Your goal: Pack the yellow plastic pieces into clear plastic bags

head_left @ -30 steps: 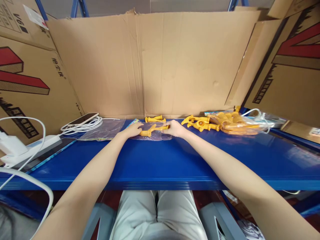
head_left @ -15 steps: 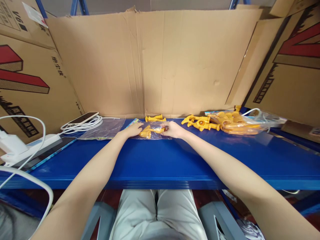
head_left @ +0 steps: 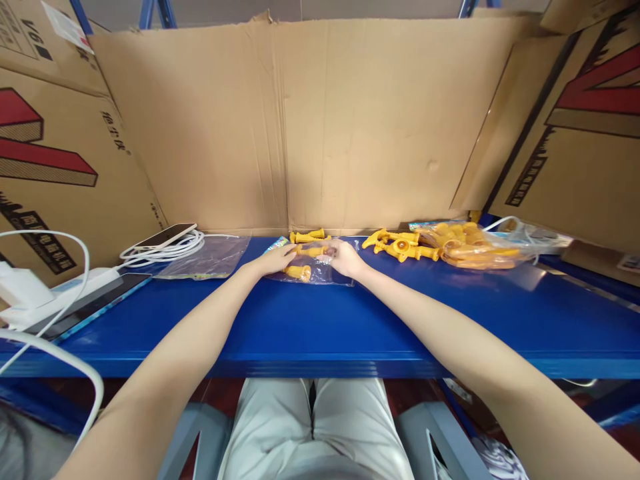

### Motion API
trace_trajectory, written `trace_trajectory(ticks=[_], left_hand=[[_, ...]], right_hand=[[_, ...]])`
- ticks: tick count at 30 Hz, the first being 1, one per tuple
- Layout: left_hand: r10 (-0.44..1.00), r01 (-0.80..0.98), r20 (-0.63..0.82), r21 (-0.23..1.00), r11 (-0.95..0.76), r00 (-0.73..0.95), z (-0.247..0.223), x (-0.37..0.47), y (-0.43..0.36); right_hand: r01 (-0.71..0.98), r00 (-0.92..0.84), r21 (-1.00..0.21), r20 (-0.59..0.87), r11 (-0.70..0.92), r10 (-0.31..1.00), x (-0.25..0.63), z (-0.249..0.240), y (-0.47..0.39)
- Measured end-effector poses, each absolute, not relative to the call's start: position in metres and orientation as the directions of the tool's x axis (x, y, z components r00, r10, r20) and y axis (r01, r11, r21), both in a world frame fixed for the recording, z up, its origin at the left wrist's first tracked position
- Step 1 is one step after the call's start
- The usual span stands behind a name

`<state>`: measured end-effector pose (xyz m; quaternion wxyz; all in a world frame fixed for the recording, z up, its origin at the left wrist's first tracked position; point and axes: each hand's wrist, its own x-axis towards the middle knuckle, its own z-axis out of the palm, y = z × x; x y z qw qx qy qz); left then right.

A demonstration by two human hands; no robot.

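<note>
A clear plastic bag (head_left: 321, 273) lies on the blue shelf between my hands, with yellow plastic toy pieces in it. One yellow piece (head_left: 299, 272) rests low in the bag, and another yellow piece (head_left: 313, 251) spans the gap between my fingertips. My left hand (head_left: 276, 261) is closed on the bag's left side, where a colourful printed strip shows behind it. On the opposite side my right hand (head_left: 346, 259) pinches the bag at the end of the upper piece. Just behind, more yellow pieces (head_left: 307, 237) lie near the cardboard.
Loose yellow toy tools (head_left: 403, 245) and a filled bag of yellow parts (head_left: 467, 245) lie to the right. A flat plastic bag (head_left: 207, 259), coiled white cable (head_left: 173, 248), a phone (head_left: 167, 236), and a power strip (head_left: 75, 293) occupy the left. Cardboard (head_left: 390, 127) walls the back.
My right hand has shifted slightly right with the bag's edge. The upper yellow piece now lies across between both hands, apart from the lower one.
</note>
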<state>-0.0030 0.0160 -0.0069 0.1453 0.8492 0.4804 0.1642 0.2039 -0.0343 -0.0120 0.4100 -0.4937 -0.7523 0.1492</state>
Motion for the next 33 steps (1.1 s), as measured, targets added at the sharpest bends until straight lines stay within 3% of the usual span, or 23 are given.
trace_trajectory(ticks=[5,10,15,19,22,28,33], left_hand=[[0.889,0.594,0.159,0.691,-0.411,0.430,-0.005,0.002,0.016],[0.937,0.511,0.106,0.815,-0.275,0.334,-0.003,-0.001,0.019],[0.933,0.514,0.142,0.802,-0.304,0.330,-0.006,-0.001,0.021],[0.924,0.526,0.131,0.790,-0.316,0.359,-0.007,-0.003,0.021],[0.917,0.529,0.124,0.784,-0.324,0.378,-0.007,-0.004,0.020],[0.933,0.550,0.132,0.776,-0.308,0.335,-0.008,-0.009,0.024],[0.954,0.603,0.135,0.749,-0.275,0.268,-0.010,-0.020,0.033]], right_hand=[[0.587,-0.222,-0.654,0.438,0.478,0.871,0.206,-0.015,-0.033],[0.514,-0.104,-0.773,0.375,0.373,0.921,0.203,-0.025,-0.028],[0.345,-0.108,-0.877,0.315,0.333,0.943,0.201,-0.031,-0.027],[0.322,-0.135,-0.885,0.309,0.336,0.942,0.200,-0.036,-0.023],[0.399,-0.184,-0.834,0.334,0.381,0.924,0.200,-0.038,-0.019],[0.643,-0.226,-0.557,0.517,0.525,0.826,0.197,-0.030,-0.027],[0.699,-0.143,-0.571,0.479,0.431,0.866,0.194,-0.013,-0.043]])
